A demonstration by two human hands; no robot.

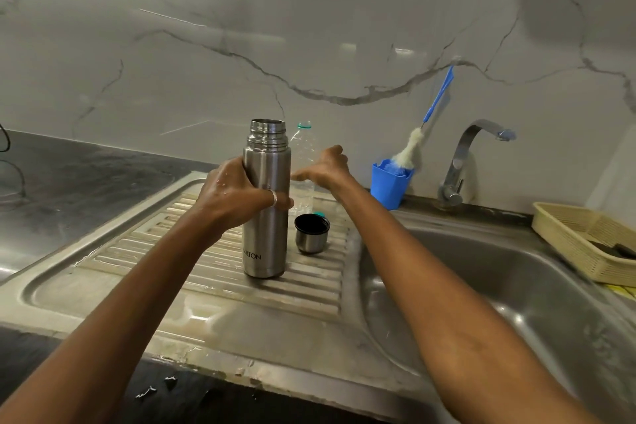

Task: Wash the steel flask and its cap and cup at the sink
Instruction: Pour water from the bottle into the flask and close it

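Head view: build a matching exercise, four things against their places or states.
1. steel flask
2. cup
3. brush
4. basket

a. standing in the blue holder
b. right of the sink basin
c. upright, gripped by the left hand
d. mouth up on the drainboard, untouched

Pairs: 1-c, 2-d, 3-a, 4-b
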